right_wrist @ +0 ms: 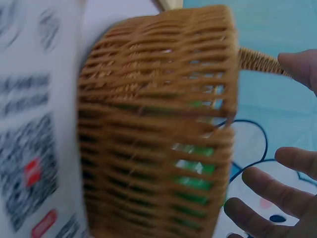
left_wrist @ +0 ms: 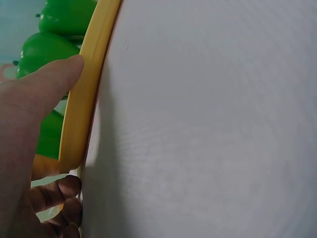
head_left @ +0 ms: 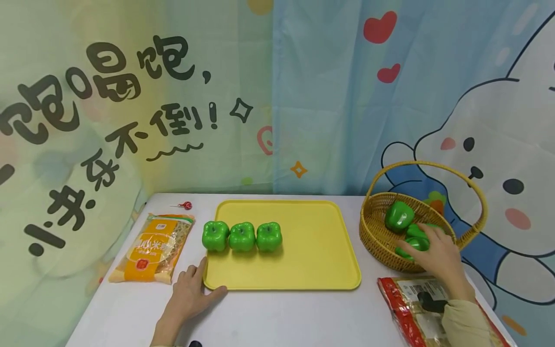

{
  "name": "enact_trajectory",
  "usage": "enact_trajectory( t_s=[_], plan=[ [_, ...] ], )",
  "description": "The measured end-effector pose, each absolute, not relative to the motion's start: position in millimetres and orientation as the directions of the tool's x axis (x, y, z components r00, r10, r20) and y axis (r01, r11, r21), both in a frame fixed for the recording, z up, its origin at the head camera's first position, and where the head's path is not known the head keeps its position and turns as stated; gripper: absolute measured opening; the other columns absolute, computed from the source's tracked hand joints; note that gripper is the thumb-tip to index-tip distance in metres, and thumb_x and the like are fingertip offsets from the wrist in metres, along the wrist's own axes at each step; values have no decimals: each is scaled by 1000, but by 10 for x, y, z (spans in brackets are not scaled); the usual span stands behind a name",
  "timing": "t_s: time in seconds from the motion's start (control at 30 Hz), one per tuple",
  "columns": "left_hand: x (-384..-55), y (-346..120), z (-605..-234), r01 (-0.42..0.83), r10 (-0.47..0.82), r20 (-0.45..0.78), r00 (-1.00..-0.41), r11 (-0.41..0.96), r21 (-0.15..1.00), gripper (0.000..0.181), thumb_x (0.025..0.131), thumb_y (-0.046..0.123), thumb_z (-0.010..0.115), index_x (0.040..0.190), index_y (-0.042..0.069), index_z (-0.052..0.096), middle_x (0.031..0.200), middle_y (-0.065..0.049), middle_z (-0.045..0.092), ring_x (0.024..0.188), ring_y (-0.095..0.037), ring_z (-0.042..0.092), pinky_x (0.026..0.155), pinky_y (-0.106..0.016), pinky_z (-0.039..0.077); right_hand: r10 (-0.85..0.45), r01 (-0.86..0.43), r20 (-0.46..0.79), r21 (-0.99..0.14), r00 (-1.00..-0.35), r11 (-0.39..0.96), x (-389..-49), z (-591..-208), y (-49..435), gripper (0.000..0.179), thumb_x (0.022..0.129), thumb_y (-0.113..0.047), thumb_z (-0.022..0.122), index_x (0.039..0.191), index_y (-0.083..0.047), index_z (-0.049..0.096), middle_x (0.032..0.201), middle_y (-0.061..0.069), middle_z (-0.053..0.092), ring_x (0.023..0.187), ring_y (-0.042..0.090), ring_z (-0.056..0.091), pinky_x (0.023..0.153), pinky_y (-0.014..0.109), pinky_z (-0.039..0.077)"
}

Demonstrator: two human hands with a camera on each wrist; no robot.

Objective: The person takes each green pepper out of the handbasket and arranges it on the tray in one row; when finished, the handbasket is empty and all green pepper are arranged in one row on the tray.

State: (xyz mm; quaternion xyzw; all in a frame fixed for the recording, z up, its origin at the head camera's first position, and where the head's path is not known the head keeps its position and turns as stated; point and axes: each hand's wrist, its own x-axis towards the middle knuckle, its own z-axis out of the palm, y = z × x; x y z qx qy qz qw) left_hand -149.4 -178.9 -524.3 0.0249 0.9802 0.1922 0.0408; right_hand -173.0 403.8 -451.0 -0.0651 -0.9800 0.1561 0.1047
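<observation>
Three green bell peppers [head_left: 242, 236] stand in a row along the left part of a yellow tray [head_left: 312, 246]. At the tray's front left corner is my left hand [head_left: 187, 294], its thumb against the front rim and its index finger along the left side. The left wrist view shows that thumb [left_wrist: 59, 79] on the rim. My right hand [head_left: 438, 253] reaches over the wicker basket [head_left: 381, 248], which holds several green peppers [head_left: 399, 216]. Its fingers [right_wrist: 277, 191] are spread apart above the basket's rim in the right wrist view, with nothing between them.
Left of the tray lies an orange and clear food packet [head_left: 149, 250], with a small red wrapped lollipop [head_left: 186, 205] behind it. A red and clear packet [head_left: 401, 306] lies under my right forearm, in front of the basket. The basket's tall handle [head_left: 433, 166] arches above it.
</observation>
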Motion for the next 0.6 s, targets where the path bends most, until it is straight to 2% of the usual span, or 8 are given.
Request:
enact_trajectory(
  t_s=[0.3,0.6],
  plan=[
    [-1490,-1791,-5262,38,61,-49,-997,924,381,108,78,72,69,154,2,36,119,-18,57,98,-30,52,85,-52,48,215,148,165,-341,-963,928,-1710,-4631,4166,91,89,-63,62,146,5,39,140,40,39,112,55,43,79,63,32],
    [-1499,-1779,-5246,38,67,-62,-996,921,387,109,78,72,69,154,2,36,119,-17,57,97,-28,51,82,-51,48,243,201,116,-292,-963,935,-1751,-4724,4277,100,88,-67,59,144,13,36,135,43,39,109,57,45,80,67,31]
  ],
)
